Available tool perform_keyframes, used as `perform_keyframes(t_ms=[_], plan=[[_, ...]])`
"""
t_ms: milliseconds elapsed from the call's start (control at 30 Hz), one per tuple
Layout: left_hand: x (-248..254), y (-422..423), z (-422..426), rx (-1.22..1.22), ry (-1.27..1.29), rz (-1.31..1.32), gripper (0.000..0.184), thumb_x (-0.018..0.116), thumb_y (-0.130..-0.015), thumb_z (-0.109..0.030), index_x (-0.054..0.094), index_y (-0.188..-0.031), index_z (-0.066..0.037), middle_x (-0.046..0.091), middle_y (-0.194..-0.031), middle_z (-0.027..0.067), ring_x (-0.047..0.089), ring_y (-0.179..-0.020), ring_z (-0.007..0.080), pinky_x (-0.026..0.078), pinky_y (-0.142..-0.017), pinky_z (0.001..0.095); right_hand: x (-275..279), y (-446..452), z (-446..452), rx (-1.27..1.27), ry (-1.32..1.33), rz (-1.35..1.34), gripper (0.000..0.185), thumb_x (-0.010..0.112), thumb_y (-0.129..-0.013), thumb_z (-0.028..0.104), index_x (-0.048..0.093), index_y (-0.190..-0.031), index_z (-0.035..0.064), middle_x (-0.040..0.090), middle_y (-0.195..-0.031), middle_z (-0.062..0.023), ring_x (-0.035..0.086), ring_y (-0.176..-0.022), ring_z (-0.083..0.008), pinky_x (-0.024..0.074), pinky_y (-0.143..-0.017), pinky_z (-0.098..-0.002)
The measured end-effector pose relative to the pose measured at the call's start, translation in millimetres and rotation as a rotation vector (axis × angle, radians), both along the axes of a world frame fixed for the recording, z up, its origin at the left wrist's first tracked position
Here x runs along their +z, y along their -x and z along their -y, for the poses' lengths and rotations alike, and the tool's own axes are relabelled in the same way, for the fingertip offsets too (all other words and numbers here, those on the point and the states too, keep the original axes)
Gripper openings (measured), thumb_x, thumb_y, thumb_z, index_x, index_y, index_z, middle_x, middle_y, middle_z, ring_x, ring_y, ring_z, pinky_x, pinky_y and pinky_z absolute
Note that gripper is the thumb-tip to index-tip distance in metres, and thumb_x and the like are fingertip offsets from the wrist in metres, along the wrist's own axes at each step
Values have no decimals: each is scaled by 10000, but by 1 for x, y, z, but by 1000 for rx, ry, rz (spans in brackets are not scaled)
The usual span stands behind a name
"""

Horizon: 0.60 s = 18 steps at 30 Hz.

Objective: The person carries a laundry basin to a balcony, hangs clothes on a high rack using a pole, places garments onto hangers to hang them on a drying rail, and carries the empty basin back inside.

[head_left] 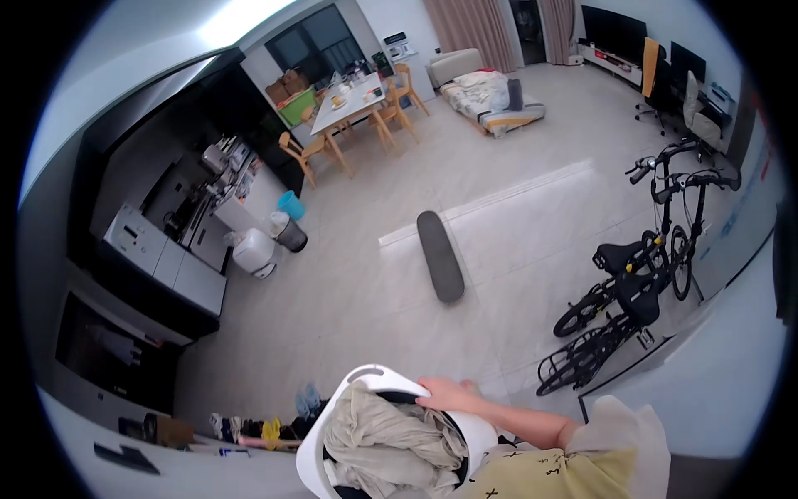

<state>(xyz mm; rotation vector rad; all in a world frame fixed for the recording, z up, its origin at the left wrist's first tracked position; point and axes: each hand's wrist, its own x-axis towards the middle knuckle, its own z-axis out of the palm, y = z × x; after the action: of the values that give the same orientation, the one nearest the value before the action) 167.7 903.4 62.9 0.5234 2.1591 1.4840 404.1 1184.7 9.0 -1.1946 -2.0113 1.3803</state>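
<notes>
In front of my body is a white laundry basket (pixel 312 453) with a slot handle in its rim and a dark inside. Crumpled grey-beige cloth (pixel 378 437) fills it. My right hand (pixel 440 393) is closed round the basket's rim on the far right side, the forearm reaching in from the right. My left hand does not show in the picture.
A dark skateboard (pixel 440 258) lies on the tiled floor ahead. Two folding bicycles (pixel 636 291) stand at right. Shoes (pixel 270 430) line the wall at lower left. Bins (pixel 287 231), a dining table (pixel 349 104) and a floor mattress (pixel 490 100) are farther off.
</notes>
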Motion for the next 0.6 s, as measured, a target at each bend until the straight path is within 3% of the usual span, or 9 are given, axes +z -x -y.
perform_keyframes(t_ms=[100,133,200,267,300,400,433,533,600], plan=[[-38,18,-123,-102,19,51,509,593,-687,-18,414,-1156,70,506,-1083,154,486,-934,235,394,-807,350,8,-48,-87,-158,-22,36,365,569,-714,309,526,-950,35,580,-863,-185,555,-819,-343,427,-707,-402],[-11,-1,-181,-262,63,-49,474,593,-688,-18,438,-1127,67,514,-1071,149,488,-933,230,397,-810,341,6,-63,-115,-222,-27,44,357,572,-708,303,533,-945,38,583,-856,-184,556,-819,-342,430,-708,-402],[-82,31,-275,-522,-144,-152,483,600,-686,-31,434,-1129,63,515,-1070,149,489,-937,239,395,-826,337,-2,-103,-172,-367,-52,87,342,577,-697,289,548,-935,45,588,-842,-181,558,-819,-338,436,-709,-403],[-17,-33,-379,-594,121,-23,411,566,-755,-77,436,-1121,57,536,-1022,154,510,-900,253,408,-818,343,-6,-143,-218,-556,-27,96,357,585,-693,300,546,-934,39,589,-845,-185,565,-815,-335,439,-713,-397],[-59,-18,-438,-708,-46,-100,508,555,-612,0,440,-1106,36,548,-933,118,530,-815,205,425,-747,307,-11,-167,-241,-655,-43,88,365,588,-692,304,544,-937,38,590,-845,-185,568,-811,-332,440,-711,-395],[-43,-87,-583,-847,-10,-191,482,615,-605,-65,463,-1054,28,563,-912,129,544,-828,213,432,-753,324,-8,-239,-295,-928,10,42,388,619,-689,299,551,-946,16,598,-831,-158,580,-788,-263,446,-697,-354],[-66,-101,-632,-892,-22,-271,444,617,-607,-69,480,-1019,25,569,-880,125,547,-808,202,434,-733,320,-3,-264,-310,-995,26,37,389,621,-690,292,550,-955,16,598,-828,-153,578,-782,-248,446,-691,-344],[-36,-210,-746,-1095,-82,-190,356,595,-628,-53,495,-960,26,575,-845,117,543,-778,184,435,-704,310,-15,-341,-355,-1215,-35,12,382,626,-688,277,551,-951,9,600,-802,-145,575,-739,-226,446,-667,-333],[-44,-268,-802,-1199,-87,-164,380,584,-648,-39,486,-1011,19,568,-879,99,534,-804,172,429,-726,303,5,-388,-377,-1289,-74,73,388,607,-690,314,545,-929,14,593,-808,-191,582,-763,-312,444,-656,-370]])
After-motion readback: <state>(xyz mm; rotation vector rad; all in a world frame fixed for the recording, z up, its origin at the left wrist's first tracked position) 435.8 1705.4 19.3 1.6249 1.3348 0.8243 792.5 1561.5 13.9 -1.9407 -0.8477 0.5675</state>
